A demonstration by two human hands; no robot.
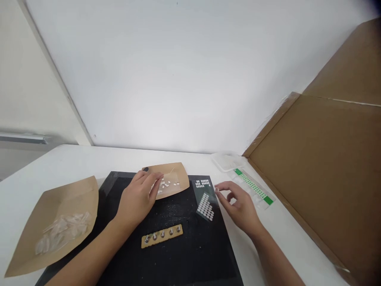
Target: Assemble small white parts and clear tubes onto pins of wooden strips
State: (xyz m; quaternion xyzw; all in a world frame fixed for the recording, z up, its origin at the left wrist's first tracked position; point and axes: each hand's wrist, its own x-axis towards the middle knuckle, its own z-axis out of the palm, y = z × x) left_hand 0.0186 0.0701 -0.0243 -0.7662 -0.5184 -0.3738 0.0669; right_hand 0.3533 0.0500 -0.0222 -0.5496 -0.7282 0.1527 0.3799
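Observation:
My left hand [137,196] is over the near left side of a small brown paper tray [182,171], its thumb and fingers drawn together; what they hold, if anything, is too small to make out. Small white oval pieces [166,184] lie scattered in that tray. My right hand [239,204] is at the right edge of the black mat [178,266], pinching a tiny white piece [216,190] between thumb and index finger. Beside it on the mat are sheets of white oval stickers [205,206]. A tan strip with several upright metal pegs [162,234] lies nearer to me.
A larger brown paper tray [35,206] with clear plastic pieces [64,230] stands at left. On the right lie a green-and-white strip [253,186] and a clear plastic container [228,161]. A cardboard wall [321,171] bounds the right side; a white panel [172,79] rises behind.

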